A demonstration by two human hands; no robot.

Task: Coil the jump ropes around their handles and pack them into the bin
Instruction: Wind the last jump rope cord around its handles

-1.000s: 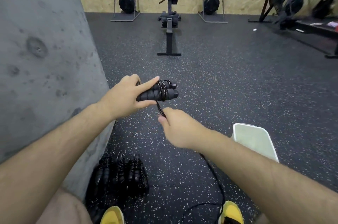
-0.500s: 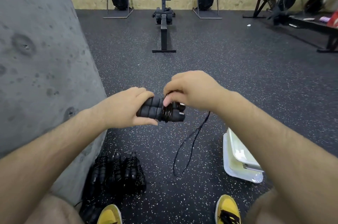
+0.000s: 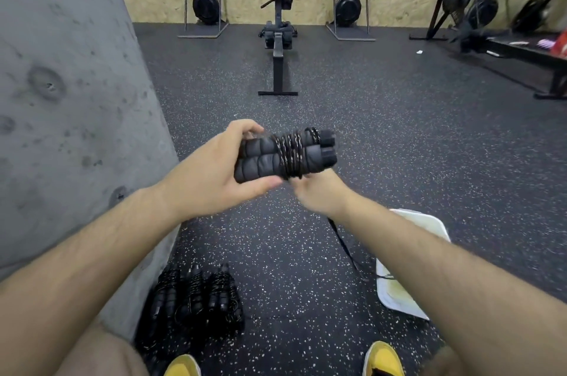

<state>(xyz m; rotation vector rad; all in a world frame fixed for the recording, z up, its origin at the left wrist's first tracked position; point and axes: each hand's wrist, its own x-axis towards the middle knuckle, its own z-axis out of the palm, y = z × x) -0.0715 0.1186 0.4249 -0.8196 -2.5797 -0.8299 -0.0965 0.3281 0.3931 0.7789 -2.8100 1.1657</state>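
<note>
The jump rope (image 3: pixel 291 158) is up in front of the person. Its two black foam handles (image 3: pixel 260 161) lie side by side between the thumb and curled fingers of the left hand (image 3: pixel 211 182), which grips them at the end away from the wraps. Half a second ago the right hand (image 3: pixel 319 196) was over the top of the handles; now it is just under them, directly below the band of coils, so another turn has gone round. Its fingers are curled and blurred by motion. They look to be pinching the rope where it leaves the coils, though the fingertips are hidden against the handles. From that hand the loose length (image 3: pixel 345 245) drops behind the right forearm toward the floor beside the white bin (image 3: pixel 429 222), so I judge that more turns are needed before this rope can be packed. Well below the left fingers, a pile of wound ropes (image 3: pixel 196 299) lies on the floor by the concrete wall (image 3: pixel 61 99), not in the bin.
</note>
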